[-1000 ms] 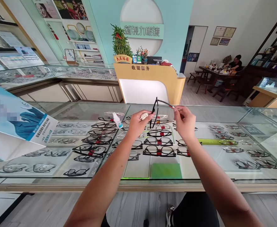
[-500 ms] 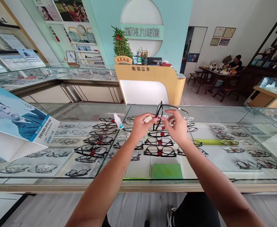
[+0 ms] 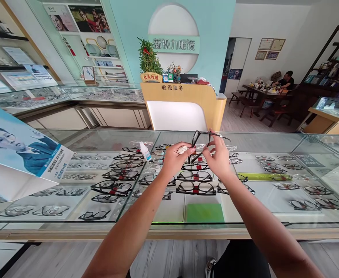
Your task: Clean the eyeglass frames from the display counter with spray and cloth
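Observation:
Above the glass counter, a pair of black-framed eyeglasses (image 3: 196,136) is held between both hands, one temple reaching out to the right. My left hand (image 3: 172,156) is closed, pinching the frame at its left side. A crumpled white wad, like cloth or tissue (image 3: 182,150), is tucked into that same hand. My right hand (image 3: 219,159) grips the frame from the right, thumb low and a finger raised by the temple. A small white dropper-like bottle with a blue label (image 3: 145,151) stands on the glass left of my left hand.
Beneath the glass top (image 3: 169,227) lie rows of eyeglasses (image 3: 196,188) and a green box (image 3: 204,212). An advertising stand (image 3: 21,143) occupies the counter's left. Beyond are a wooden cashier desk (image 3: 183,92) and a person (image 3: 286,82) seated at a table.
The eyeglasses have turned from nearly edge-on so that more of the frame shows. My right hand has shifted its grip, a finger now raised along the temple. The view has tilted slightly up.

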Demonstrator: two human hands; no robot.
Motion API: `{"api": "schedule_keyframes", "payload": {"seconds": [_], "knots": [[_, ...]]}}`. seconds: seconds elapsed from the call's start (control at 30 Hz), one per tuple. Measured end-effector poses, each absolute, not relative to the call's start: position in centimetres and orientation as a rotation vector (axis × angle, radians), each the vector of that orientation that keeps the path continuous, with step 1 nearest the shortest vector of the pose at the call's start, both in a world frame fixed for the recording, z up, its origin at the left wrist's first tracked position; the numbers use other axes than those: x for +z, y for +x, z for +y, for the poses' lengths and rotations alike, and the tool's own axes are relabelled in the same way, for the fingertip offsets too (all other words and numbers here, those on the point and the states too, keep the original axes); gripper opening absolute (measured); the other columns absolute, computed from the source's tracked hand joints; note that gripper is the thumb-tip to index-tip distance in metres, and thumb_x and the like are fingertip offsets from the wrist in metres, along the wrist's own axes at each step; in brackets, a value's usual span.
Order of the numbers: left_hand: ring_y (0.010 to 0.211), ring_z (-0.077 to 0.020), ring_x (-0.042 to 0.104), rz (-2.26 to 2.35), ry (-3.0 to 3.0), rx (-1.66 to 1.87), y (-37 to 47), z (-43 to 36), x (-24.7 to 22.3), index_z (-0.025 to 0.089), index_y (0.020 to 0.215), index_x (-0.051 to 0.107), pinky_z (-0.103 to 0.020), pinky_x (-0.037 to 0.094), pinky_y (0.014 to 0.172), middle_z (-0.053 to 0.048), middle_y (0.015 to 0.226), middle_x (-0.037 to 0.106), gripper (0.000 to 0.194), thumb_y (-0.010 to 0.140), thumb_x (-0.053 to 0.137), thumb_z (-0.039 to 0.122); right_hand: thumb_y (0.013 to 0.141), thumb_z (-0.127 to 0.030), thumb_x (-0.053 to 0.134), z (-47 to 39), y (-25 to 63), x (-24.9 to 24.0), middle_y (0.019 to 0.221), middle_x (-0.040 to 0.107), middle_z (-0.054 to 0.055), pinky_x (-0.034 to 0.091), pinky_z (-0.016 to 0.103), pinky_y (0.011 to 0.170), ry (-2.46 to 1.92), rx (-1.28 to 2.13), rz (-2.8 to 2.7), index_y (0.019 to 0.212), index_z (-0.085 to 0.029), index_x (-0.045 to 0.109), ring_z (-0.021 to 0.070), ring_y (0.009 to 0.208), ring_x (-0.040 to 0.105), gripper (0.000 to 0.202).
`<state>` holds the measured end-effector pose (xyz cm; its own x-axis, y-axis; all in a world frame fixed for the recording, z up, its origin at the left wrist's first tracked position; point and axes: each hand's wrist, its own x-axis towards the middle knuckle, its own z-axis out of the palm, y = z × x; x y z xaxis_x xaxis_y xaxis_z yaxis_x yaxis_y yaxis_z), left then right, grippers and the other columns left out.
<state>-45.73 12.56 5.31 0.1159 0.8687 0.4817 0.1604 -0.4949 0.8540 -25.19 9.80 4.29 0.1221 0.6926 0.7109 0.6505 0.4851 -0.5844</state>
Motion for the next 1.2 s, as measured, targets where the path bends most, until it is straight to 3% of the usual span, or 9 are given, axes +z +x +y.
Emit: {"api": "schedule_keyframes", "payload": {"seconds": [0.2, 0.4, 0.5, 0.7, 0.8, 0.9, 0.97, 1.07, 1.2], "knots": [[0.078, -0.0225, 0.071, 0.990, 1.746, 1.448, -45.8, 12.5, 5.3, 0.022, 0.094, 0.088, -0.034, 0.053, 0.073, -0.006, 0.088, 0.085, 0.054, 0.083, 0.093, 0.075, 0.099, -0.025, 0.057, 10.1, -24.9, 3.9, 0.166, 0.066, 0.022, 0.069, 0.053, 0.097, -1.203, 0.014, -1.627, 0.183, -0.025, 0.043, 0.0337, 0.117, 0.077, 0.086], [0.096, -0.0276, 0.081, 0.964, 1.606, 1.562, -46.1, 13.1, 5.2, 0.023, 0.094, 0.088, -0.037, 0.062, 0.086, -0.010, 0.103, 0.091, 0.045, 0.083, 0.095, 0.067, 0.098, -0.028, 0.063, 10.7, -24.1, 3.8, 0.168, 0.063, 0.023, 0.055, 0.068, 0.126, -1.276, -0.190, -1.605, 0.156, -0.018, 0.070, 0.0438, 0.150, 0.061, 0.059], [0.096, -0.0263, 0.081, 0.968, 1.497, 1.646, -46.5, 13.5, 5.2, 0.023, 0.094, 0.086, -0.037, 0.063, 0.087, -0.011, 0.109, 0.092, 0.046, 0.082, 0.097, 0.066, 0.102, -0.031, 0.064, 10.9, -23.8, 3.7, 0.157, 0.075, 0.020, 0.051, 0.069, 0.126, -1.383, -0.243, -1.604, 0.138, -0.020, 0.081, 0.0451, 0.148, 0.061, 0.041], [0.093, -0.0246, 0.079, 1.003, 1.346, 1.775, -47.2, 13.9, 5.7, 0.024, 0.092, 0.082, -0.035, 0.061, 0.077, -0.012, 0.116, 0.092, 0.052, 0.079, 0.097, 0.072, 0.106, -0.031, 0.063, 11.1, -23.5, 3.0, 0.107, 0.088, 0.011, 0.029, 0.080, 0.141, -1.446, -0.203, -1.688, 0.100, -0.027, 0.087, 0.0382, 0.119, 0.073, 0.025], [0.097, -0.0268, 0.081, 0.989, 1.409, 1.710, -46.9, 13.6, 5.7, 0.023, 0.092, 0.082, -0.037, 0.063, 0.084, -0.013, 0.113, 0.092, 0.052, 0.080, 0.097, 0.071, 0.106, -0.035, 0.068, 10.5, -23.9, 3.3, 0.126, 0.087, 0.014, 0.027, 0.085, 0.142, -1.400, -0.296, -1.714, 0.111, -0.026, 0.089, 0.0425, 0.131, 0.071, 0.023], [0.102, -0.0287, 0.082, 0.957, 1.523, 1.584, -46.2, 13.1, 5.6, 0.023, 0.092, 0.084, -0.041, 0.064, 0.093, -0.012, 0.109, 0.091, 0.051, 0.080, 0.097, 0.071, 0.107, -0.040, 0.072, 9.7, -25.0, 4.0, 0.156, 0.077, 0.017, 0.033, 0.080, 0.142, -1.217, -0.311, -1.817, 0.141, -0.023, 0.083, 0.0459, 0.151, 0.062, 0.039], [0.107, -0.0295, 0.082, 0.905, 1.592, 1.556, -45.7, 12.7, 5.4, 0.025, 0.089, 0.085, -0.044, 0.065, 0.101, -0.011, 0.112, 0.089, 0.048, 0.080, 0.098, 0.069, 0.110, -0.039, 0.070, 9.2, -25.9, 4.2, 0.153, 0.078, 0.017, 0.046, 0.073, 0.136, -1.078, -0.174, -1.912, 0.150, -0.023, 0.075, 0.0424, 0.146, 0.067, 0.043], [0.115, -0.0300, 0.080, 0.831, 1.646, 1.533, -45.2, 12.4, 5.2, 0.025, 0.085, 0.084, -0.045, 0.064, 0.107, -0.011, 0.115, 0.084, 0.044, 0.080, 0.100, 0.066, 0.112, -0.036, 0.067, 8.9, -26.8, 4.0, 0.132, 0.083, 0.016, 0.064, 0.061, 0.112, -0.993, 0.045, -1.937, 0.138, -0.023, 0.074, 0.0385, 0.124, 0.076, 0.030], [0.116, -0.0300, 0.078, 0.838, 1.667, 1.468, -45.3, 12.1, 5.4, 0.026, 0.088, 0.086, -0.044, 0.063, 0.107, -0.010, 0.113, 0.079, 0.041, 0.082, 0.098, 0.065, 0.113, -0.035, 0.066, 8.8, -26.9, 3.7, 0.127, 0.083, 0.016, 0.065, 0.055, 0.103, -0.964, 0.125, -1.905, 0.128, -0.025, 0.073, 0.0377, 0.120, 0.076, 0.020]]}}
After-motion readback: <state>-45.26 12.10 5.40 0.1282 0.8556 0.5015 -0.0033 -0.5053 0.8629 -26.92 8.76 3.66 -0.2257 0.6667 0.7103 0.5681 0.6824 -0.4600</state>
